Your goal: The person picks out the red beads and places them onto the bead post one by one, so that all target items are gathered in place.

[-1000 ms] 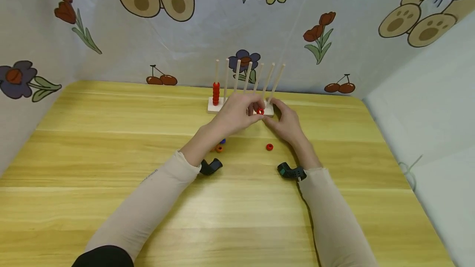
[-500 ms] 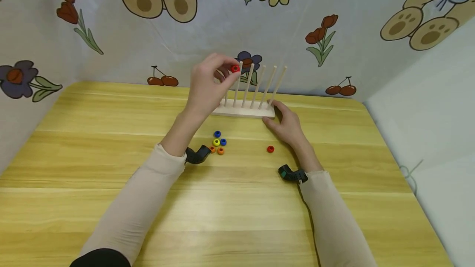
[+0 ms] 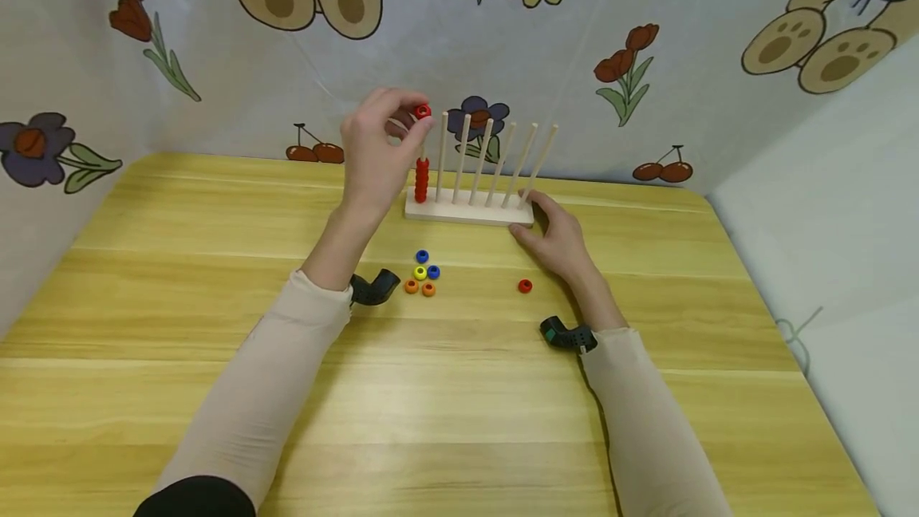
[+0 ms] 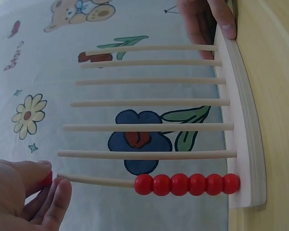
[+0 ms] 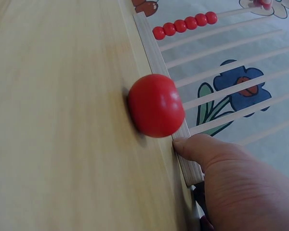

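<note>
A wooden peg stand (image 3: 467,212) with several upright pegs is near the table's back edge. My left hand (image 3: 376,151) pinches a red bead (image 3: 423,112) between thumb and fingers, right at the tip of the leftmost peg; whether the peg has entered its hole cannot be told. Lower on that peg sits a stack of red beads (image 4: 179,185); the other pegs are bare. With the thumb in front and the fingers behind, my right hand (image 3: 556,238) grips the right end of the stand's base. A loose red bead (image 3: 526,286) lies in front of that hand.
A small cluster on the table, left of centre, has two blue beads (image 3: 422,256), one yellow bead (image 3: 420,272) and two orange beads (image 3: 428,290). Behind the table (image 3: 459,421) hangs a printed cloth (image 3: 402,70).
My left hand has carried the red bead from the stand's right part, up and leftward, to the leftmost peg's top. My right hand has stayed at the base.
</note>
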The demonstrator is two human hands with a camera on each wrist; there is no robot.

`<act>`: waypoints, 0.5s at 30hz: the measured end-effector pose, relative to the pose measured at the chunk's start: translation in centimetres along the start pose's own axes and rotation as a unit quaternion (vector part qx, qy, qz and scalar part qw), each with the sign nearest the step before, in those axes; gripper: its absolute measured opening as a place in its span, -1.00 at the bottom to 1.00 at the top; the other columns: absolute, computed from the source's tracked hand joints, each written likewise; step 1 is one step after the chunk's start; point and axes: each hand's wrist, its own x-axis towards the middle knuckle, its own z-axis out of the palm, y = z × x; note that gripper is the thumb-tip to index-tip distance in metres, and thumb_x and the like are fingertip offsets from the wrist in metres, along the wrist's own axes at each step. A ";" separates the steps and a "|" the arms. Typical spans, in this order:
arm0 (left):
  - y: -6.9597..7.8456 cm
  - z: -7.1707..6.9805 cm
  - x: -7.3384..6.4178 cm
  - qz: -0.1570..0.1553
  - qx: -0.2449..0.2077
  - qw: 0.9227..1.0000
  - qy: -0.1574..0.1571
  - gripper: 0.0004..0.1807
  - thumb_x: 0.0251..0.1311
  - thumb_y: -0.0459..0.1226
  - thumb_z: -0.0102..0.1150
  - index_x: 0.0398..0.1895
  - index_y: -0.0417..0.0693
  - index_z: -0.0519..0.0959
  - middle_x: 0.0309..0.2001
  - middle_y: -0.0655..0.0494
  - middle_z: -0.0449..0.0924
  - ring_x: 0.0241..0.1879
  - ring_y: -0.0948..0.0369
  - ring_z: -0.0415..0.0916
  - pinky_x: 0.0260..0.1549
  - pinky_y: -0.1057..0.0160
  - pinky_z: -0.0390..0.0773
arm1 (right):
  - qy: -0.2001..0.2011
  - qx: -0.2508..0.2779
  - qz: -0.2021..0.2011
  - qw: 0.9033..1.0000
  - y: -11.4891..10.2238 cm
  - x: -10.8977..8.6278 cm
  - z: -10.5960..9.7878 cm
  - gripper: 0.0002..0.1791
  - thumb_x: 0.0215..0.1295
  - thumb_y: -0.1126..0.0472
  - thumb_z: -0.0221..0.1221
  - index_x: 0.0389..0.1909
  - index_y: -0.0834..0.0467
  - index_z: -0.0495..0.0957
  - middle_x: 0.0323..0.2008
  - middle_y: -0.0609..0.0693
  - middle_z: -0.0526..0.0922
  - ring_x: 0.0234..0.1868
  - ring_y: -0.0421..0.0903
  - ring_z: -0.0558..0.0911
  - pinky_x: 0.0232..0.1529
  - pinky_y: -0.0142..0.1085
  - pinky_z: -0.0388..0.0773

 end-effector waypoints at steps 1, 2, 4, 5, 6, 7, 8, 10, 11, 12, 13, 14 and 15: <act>-0.1 0.1 0.1 -0.002 -0.001 1.000 -0.003 -0.78 0.36 -0.33 0.38 0.01 -0.21 0.76 -0.10 -0.05 0.73 -0.21 0.15 0.68 -0.15 0.26 0.67 | 0.001 -0.002 0.001 1.000 0.1 0.0 0.0 -0.29 0.43 0.10 0.34 0.53 0.18 0.37 0.49 0.21 0.45 0.54 0.19 0.38 0.58 0.07 0.22; -0.2 0.1 0.1 -0.005 -0.001 1.000 -0.007 -0.78 0.37 -0.33 0.37 0.02 -0.20 0.75 -0.10 -0.05 0.74 -0.20 0.15 0.69 -0.13 0.27 0.68 | 0.001 -0.003 0.002 1.000 0.1 0.0 -0.1 -0.29 0.44 0.10 0.34 0.53 0.18 0.37 0.49 0.20 0.45 0.54 0.18 0.38 0.58 0.06 0.22; -0.3 0.1 0.3 -0.011 0.000 1.000 -0.019 -0.78 0.38 -0.33 0.36 0.03 -0.19 0.75 -0.08 -0.04 0.76 -0.19 0.14 0.71 -0.10 0.30 0.68 | 0.000 -0.005 0.000 1.000 0.2 0.0 -0.1 -0.30 0.44 0.10 0.34 0.52 0.19 0.38 0.49 0.21 0.44 0.54 0.18 0.38 0.58 0.06 0.23; -0.4 0.1 0.4 -0.014 0.001 1.000 -0.025 -0.78 0.38 -0.33 0.36 0.03 -0.18 0.75 -0.08 -0.04 0.77 -0.18 0.13 0.71 -0.09 0.31 0.68 | 0.000 -0.005 -0.001 1.000 0.2 0.0 -0.2 -0.30 0.44 0.10 0.34 0.52 0.19 0.37 0.49 0.21 0.44 0.54 0.18 0.38 0.58 0.06 0.23; -0.4 0.2 0.4 -0.017 0.002 0.999 -0.031 -0.78 0.38 -0.33 0.36 0.03 -0.18 0.75 -0.08 -0.03 0.78 -0.19 0.13 0.71 -0.09 0.33 0.67 | 0.000 -0.003 -0.003 1.000 0.2 -0.1 -0.2 -0.30 0.44 0.10 0.34 0.52 0.19 0.37 0.49 0.21 0.44 0.54 0.19 0.38 0.57 0.06 0.23; -0.5 0.1 0.4 -0.019 0.003 0.999 -0.034 -0.78 0.38 -0.33 0.36 0.04 -0.18 0.76 -0.08 -0.03 0.79 -0.19 0.13 0.71 -0.10 0.35 0.66 | 0.000 -0.003 -0.004 1.000 0.2 0.0 -0.2 -0.30 0.44 0.10 0.34 0.52 0.19 0.37 0.49 0.21 0.45 0.54 0.19 0.39 0.57 0.07 0.24; -0.5 0.1 0.4 -0.023 0.005 0.999 -0.036 -0.78 0.38 -0.33 0.36 0.04 -0.18 0.76 -0.09 -0.03 0.79 -0.20 0.13 0.71 -0.11 0.37 0.65 | -0.001 -0.002 -0.005 1.000 0.1 0.0 -0.2 -0.30 0.44 0.10 0.34 0.52 0.20 0.37 0.49 0.21 0.45 0.53 0.19 0.39 0.57 0.06 0.24; -0.6 0.1 0.4 -0.029 0.007 0.999 -0.039 -0.78 0.38 -0.33 0.37 0.03 -0.18 0.76 -0.10 -0.04 0.78 -0.21 0.15 0.70 -0.12 0.39 0.64 | -0.001 0.000 -0.004 1.000 0.0 0.0 -0.1 -0.29 0.43 0.10 0.34 0.52 0.20 0.37 0.48 0.21 0.45 0.53 0.19 0.39 0.57 0.07 0.24; -0.7 0.1 0.4 -0.032 0.008 0.999 -0.041 -0.78 0.38 -0.33 0.37 0.02 -0.18 0.76 -0.10 -0.04 0.78 -0.21 0.15 0.70 -0.13 0.39 0.64 | -0.001 0.001 -0.003 1.000 0.0 0.0 -0.1 -0.29 0.43 0.10 0.34 0.52 0.20 0.37 0.48 0.21 0.46 0.53 0.18 0.40 0.57 0.06 0.24; -0.7 0.1 0.4 -0.036 0.010 0.998 -0.045 -0.78 0.38 -0.32 0.37 0.02 -0.18 0.76 -0.11 -0.04 0.78 -0.22 0.16 0.69 -0.14 0.39 0.64 | -0.001 0.003 -0.003 1.000 -0.1 0.0 -0.1 -0.29 0.43 0.11 0.34 0.52 0.20 0.37 0.48 0.20 0.46 0.53 0.18 0.40 0.57 0.06 0.24; -0.7 0.1 0.4 -0.039 0.011 0.998 -0.047 -0.79 0.38 -0.32 0.36 0.02 -0.19 0.76 -0.12 -0.04 0.78 -0.22 0.17 0.68 -0.15 0.39 0.63 | -0.001 0.001 -0.003 1.000 -0.1 0.0 -0.1 -0.29 0.43 0.10 0.34 0.52 0.19 0.37 0.48 0.20 0.46 0.53 0.17 0.40 0.57 0.05 0.25; -0.8 0.1 0.4 -0.042 0.013 0.998 -0.049 -0.79 0.38 -0.32 0.36 0.02 -0.19 0.76 -0.12 -0.04 0.77 -0.23 0.17 0.68 -0.16 0.39 0.63 | -0.002 0.002 -0.003 1.000 -0.1 0.0 -0.1 -0.29 0.43 0.11 0.34 0.52 0.20 0.37 0.48 0.20 0.46 0.53 0.17 0.40 0.57 0.05 0.24; -0.8 0.0 0.4 -0.047 0.015 0.997 -0.051 -0.79 0.39 -0.32 0.36 0.01 -0.19 0.76 -0.13 -0.03 0.77 -0.24 0.18 0.67 -0.17 0.38 0.63 | -0.003 0.002 -0.004 1.000 -0.1 0.0 -0.1 -0.28 0.43 0.11 0.34 0.53 0.20 0.37 0.49 0.20 0.45 0.54 0.17 0.39 0.57 0.06 0.24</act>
